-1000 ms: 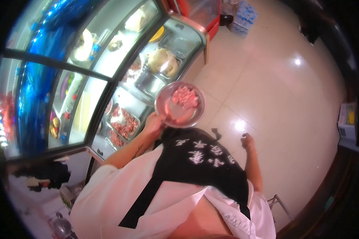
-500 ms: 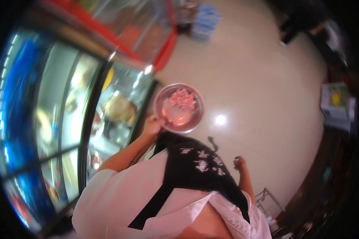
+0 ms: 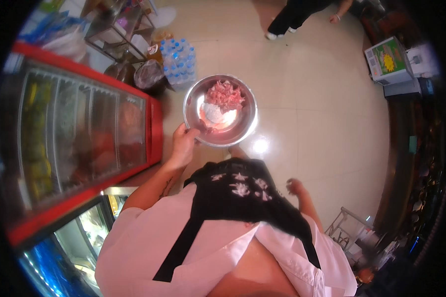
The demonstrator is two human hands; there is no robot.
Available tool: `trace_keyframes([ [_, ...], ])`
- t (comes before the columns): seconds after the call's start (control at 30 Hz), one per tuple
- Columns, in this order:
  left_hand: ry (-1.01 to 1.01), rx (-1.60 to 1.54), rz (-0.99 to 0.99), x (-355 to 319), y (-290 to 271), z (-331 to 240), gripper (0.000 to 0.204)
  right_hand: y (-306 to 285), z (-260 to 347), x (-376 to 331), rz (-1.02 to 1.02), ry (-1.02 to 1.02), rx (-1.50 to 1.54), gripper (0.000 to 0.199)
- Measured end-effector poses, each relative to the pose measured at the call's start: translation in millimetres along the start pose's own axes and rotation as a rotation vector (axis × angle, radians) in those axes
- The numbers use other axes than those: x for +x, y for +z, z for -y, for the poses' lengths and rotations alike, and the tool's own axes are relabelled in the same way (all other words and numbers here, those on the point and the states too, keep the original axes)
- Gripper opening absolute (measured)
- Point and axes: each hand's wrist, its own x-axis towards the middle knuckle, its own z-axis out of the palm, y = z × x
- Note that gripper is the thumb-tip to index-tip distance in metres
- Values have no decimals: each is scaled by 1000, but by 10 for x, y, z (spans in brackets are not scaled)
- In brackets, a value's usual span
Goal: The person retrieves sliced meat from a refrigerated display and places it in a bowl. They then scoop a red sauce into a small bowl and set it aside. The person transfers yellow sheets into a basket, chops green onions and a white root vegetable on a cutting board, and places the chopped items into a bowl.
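Note:
My left hand (image 3: 184, 143) is closed on the near left rim of a round metal bowl (image 3: 249, 126), held out in front of me. Raw pink meat (image 3: 225, 95) in pieces lies bunched toward the far side of the bowl, and a little reddish residue shows on the shiny bottom. My right hand (image 3: 296, 187) hangs low at my right side, away from the bowl, its fingers loosely bent and slightly blurred. It seems to hold nothing. A black apron (image 3: 228, 198) with white markings covers my front.
A red-framed glass-front cabinet (image 3: 156, 131) stands left, with a lit display case (image 3: 79, 232) nearer me. Bottled water packs (image 3: 178, 62) sit beyond it near a metal rack (image 3: 119, 29). Another person (image 3: 297, 15) is on the tiled floor ahead. At right are a box (image 3: 389, 62) and metal frame (image 3: 344, 227).
The view has moved forward past the lit display case, and the red cabinet now fills the left. The bowl stays in my left hand. The other person shows nearer the top middle.

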Motion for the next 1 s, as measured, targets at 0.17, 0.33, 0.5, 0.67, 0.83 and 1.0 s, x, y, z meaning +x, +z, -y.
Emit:
trace_keyframes([
  [0.17, -188, -149, -21, 860, 408, 238, 22, -1015, 1308, 1128, -163, -356, -415, 30],
  [0.33, -174, 96, -207, 1686, 241, 228, 29, -1981, 3722, 1992, -337, -739, -399, 28],
  [0.5, -274, -99, -345, 2661, 205, 103, 29, -2493, 5635, 2053, -292, -749, -430, 34],
  [0.67, -285, -93, -388, 3922, 361, -640, 25, -2679, 5978, 2271, -357, -650, -353, 37],
  [0.83, -195, -69, -302, 5278, 528, -1850, 25, -2743, 5195, 3214, -173, -447, -516, 31],
  [1.0, -183, -76, -261, 6758, 696, -2622, 27, -2866, 4488, 4015, 155, -113, -685, 21],
])
